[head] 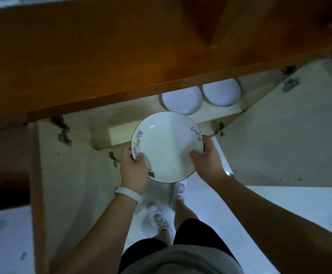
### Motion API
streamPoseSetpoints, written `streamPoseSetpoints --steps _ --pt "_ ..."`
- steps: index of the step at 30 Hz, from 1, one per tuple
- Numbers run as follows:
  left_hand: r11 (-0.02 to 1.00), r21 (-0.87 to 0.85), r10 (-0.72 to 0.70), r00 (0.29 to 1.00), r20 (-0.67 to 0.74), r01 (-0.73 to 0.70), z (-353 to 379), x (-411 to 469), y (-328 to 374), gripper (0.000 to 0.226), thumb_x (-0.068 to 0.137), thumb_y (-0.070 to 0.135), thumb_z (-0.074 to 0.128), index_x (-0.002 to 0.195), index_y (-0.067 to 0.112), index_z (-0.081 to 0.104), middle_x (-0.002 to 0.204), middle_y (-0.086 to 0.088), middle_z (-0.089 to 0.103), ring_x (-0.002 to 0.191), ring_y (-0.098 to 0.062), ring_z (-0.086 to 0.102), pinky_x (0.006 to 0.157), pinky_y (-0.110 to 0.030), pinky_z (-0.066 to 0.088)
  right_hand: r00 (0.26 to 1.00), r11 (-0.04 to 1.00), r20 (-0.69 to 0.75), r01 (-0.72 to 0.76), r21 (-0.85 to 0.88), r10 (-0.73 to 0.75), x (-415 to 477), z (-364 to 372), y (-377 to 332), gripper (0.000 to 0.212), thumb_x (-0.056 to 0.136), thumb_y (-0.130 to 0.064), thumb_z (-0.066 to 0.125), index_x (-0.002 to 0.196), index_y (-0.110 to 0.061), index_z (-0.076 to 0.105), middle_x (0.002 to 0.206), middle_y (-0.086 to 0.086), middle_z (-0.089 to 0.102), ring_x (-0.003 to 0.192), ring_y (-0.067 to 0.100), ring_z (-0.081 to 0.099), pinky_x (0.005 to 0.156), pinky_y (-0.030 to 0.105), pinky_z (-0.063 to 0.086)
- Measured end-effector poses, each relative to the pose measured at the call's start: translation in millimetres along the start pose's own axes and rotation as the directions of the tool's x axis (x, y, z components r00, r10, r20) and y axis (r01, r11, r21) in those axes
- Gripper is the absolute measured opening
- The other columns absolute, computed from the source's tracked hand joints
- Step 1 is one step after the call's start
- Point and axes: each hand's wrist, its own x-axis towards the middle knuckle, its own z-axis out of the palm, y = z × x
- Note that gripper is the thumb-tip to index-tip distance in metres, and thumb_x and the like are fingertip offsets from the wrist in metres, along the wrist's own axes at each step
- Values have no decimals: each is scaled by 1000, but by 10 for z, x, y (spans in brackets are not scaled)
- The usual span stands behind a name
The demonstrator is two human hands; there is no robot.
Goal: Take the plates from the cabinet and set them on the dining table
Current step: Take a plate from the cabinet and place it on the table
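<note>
The centre plate [167,147] is white with a thin dark line round its rim. Black handwritten lettering reading "life" sits on its upper right side. A small cartoon drawing in blue outline with a yellow patch sits on its left side. Above it in the frame, the left shelf plate [182,102] and the right shelf plate [221,93] are plain white with a bluish cast. The cabinet top [82,56] is orange-brown wood. The open doors [280,125] are pale cream inside, with grey hinges [289,84]. The wristband [128,193] and shoes [158,216] are white, the shorts [147,252] black, the shirt [181,262] grey, and the floor [299,214] glossy white.
</note>
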Motion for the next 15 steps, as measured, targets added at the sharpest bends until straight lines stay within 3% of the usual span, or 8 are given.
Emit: streamPoseSetpoints --steps 2,5,9,15 --pt "1000 -22 11 999 44 -10 -13 -150 116 27 91 5 52 110 23 58 96 15 68 87 -7 66 73 -29 52 1000 1000 -29 -9 23 10 -199 -162 -47 41 74 -14 53 109 -35 50 90 -17 65 78 -3 61 56 9 42" --pt "997 -78 26 995 97 -18 32 -376 308 29 91 2 50 113 18 58 91 15 70 81 -3 66 68 -25 53 996 999 -93 -8 53 13 -486 -406 -101 41 75 -13 56 101 -43 49 90 -16 64 77 -10 59 56 8 44" --pt "984 -168 87 982 166 -59 135 -706 603 36 87 -8 46 96 25 55 63 22 68 51 6 58 47 -14 49 984 993 -179 -4 117 25 -791 -724 -133 45 75 -9 57 108 -39 51 94 -15 66 83 0 62 72 30 54" --pt "966 -242 171 929 327 -93 297 -1133 919 44 86 -9 47 99 33 58 82 21 73 72 -3 65 57 -15 51 962 977 -274 51 209 9 -1189 -1226 -122 47 69 -17 57 115 -28 52 100 -10 65 91 11 64 75 36 55"
